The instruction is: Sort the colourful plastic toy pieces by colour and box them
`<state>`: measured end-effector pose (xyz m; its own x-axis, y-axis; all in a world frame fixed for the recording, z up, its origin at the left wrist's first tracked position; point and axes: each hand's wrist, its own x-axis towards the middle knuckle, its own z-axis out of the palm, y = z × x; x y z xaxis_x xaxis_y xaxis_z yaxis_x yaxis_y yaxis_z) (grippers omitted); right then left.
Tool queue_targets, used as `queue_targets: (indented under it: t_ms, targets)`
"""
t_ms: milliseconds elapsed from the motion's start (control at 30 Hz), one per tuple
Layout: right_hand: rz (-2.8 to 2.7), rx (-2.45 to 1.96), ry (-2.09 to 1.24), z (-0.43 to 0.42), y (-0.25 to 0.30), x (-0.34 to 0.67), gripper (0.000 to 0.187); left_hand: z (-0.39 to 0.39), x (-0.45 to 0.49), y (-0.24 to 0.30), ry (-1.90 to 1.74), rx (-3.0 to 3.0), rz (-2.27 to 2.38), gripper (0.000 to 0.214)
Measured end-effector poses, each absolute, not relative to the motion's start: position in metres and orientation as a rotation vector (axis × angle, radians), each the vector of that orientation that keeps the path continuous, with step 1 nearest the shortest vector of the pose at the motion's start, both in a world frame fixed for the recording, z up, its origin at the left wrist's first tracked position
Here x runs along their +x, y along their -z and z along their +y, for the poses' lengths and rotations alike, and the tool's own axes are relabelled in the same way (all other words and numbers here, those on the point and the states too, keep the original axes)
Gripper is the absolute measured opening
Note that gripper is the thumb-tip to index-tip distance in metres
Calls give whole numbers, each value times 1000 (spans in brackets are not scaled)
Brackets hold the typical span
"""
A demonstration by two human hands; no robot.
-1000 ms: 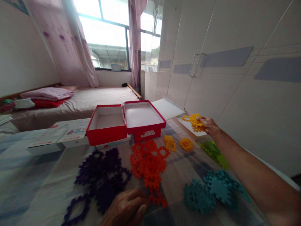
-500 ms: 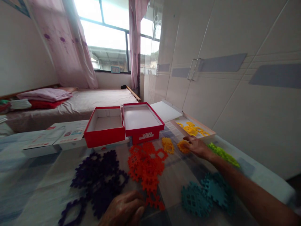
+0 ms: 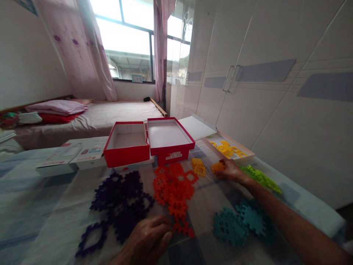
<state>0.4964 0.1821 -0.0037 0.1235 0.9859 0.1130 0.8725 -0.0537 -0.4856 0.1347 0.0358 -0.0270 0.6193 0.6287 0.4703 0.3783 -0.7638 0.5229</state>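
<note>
My right hand (image 3: 231, 171) reaches far forward, its fingers closed on orange-yellow notched plastic building pieces (image 3: 217, 168). To its left lies a separate stack of yellow notched pieces (image 3: 198, 166); bright green pieces (image 3: 260, 179) lie beside the right forearm. My left hand (image 3: 151, 235) rests low, its fingers curled and palm turned down; whatever may be in it is hidden. Near it are a pile of orange-red pieces (image 3: 176, 187) and a pile of dark purple pieces (image 3: 121, 198). Teal pieces (image 3: 231, 224) lie at the lower right, left of the right forearm.
A shallow open box (image 3: 249, 154) with yellow pieces stands beyond my right hand. Two open red boxes (image 3: 125, 157) are at the back middle, with white cartons (image 3: 55, 158) to their left. A wardrobe (image 3: 289, 121) borders the right side; a bed (image 3: 116, 110) stands behind.
The whole view has shifted slightly. My right hand stays at the orange-yellow pieces, its fingers now covering more of them. My left hand remains low beside the purple pile.
</note>
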Motion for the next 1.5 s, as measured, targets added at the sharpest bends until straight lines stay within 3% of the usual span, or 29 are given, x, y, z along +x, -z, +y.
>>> queue_targets:
  t_ms: [333,533,700,900,1233,1400,1500]
  targets:
    - [-1504,-1542,-1065,200,-18,440,31,33,135,23,-877,2412,836,26]
    - [-1687,-1747,-870,215,-12,419,27,33,135,24,-887,2407,830,26]
    - [-1742,-1827,-978,212,-16,416,24,31,136,20,-883,2396,864,27]
    - [-1833,-1857,-532,201,-19,410,35,30,136,21,-828,2370,881,26]
    - [-1716,-1802,-505,189,-7,422,30,30,138,15,-869,2389,889,31]
    - [-1580,-1478,-1003,189,-9,435,49,32,136,19,-843,2382,885,29]
    - [-1676,-1378,-1228,186,-8,435,52,32,137,20,-846,2374,881,27]
